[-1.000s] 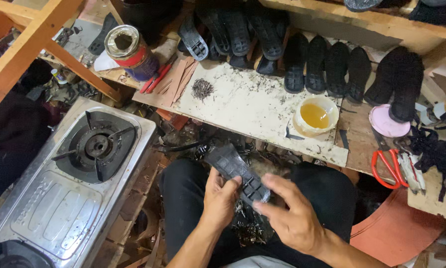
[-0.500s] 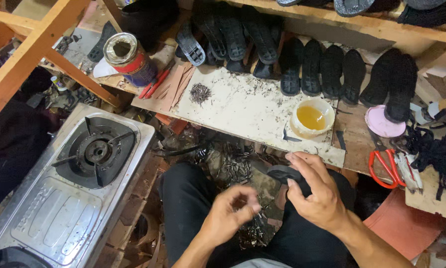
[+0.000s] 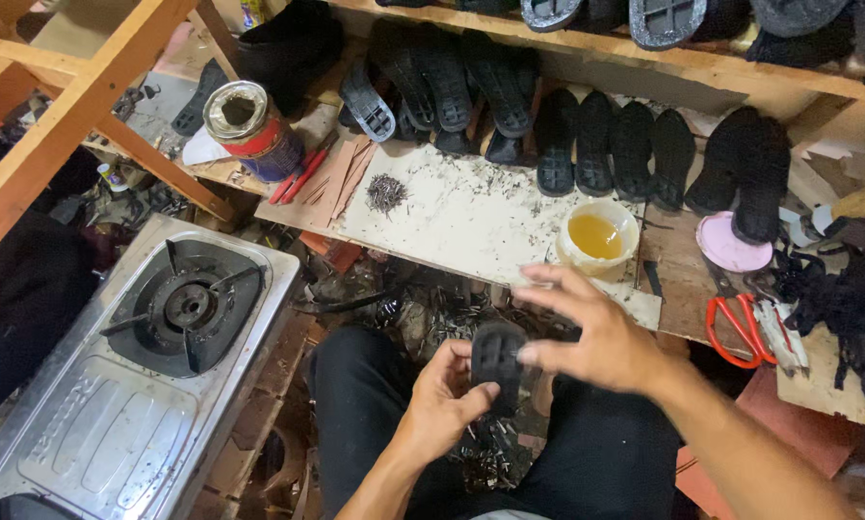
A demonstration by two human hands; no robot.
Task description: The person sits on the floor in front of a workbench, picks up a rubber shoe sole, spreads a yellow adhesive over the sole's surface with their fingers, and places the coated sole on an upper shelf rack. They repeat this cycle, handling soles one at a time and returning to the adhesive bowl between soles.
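My left hand (image 3: 440,404) grips a black rubber shoe sole (image 3: 497,358) from below and holds it upright over my lap. My right hand (image 3: 601,335) hovers just right of it with the fingers spread. Its thumb is close to the sole's edge, and I cannot tell whether it touches. The hand is blurred by motion. Both hands are in front of a low wooden bench, above my black trousers.
A white board (image 3: 461,217) on the bench carries a small pile of nails (image 3: 386,191) and a cup of yellow liquid (image 3: 596,236). Black soles (image 3: 596,144) line the back. A tin can (image 3: 249,130), red scissors (image 3: 736,327) and a gas stove (image 3: 163,366) are nearby.
Both hands held the sole at first, then the right hand carried it alone. Now the left hand holds it and the right hand has come off with fingers spread.
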